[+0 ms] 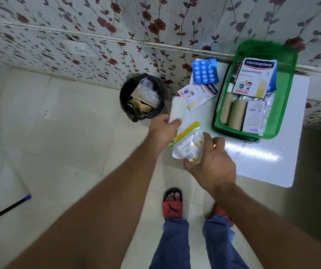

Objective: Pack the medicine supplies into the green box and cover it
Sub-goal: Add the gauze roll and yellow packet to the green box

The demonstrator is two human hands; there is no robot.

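From the head camera: two plaster boxes, one in the green box [284,105] and one [200,94] on the white table [262,158], one blue pill strip [204,71], two brown rolls [237,113]. Left hand [163,129] pinches a white pad [178,109]; right hand [212,164], fingers curled, grips a clear packet [188,146] over the table's edge.

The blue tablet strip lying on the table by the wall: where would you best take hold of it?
Pinch the blue tablet strip at its near edge, where it lies on the plaster packet and is slightly raised. It lies flat and thin, so fingers need that lifted edge. Come from the front, thumb under, fingers on top.
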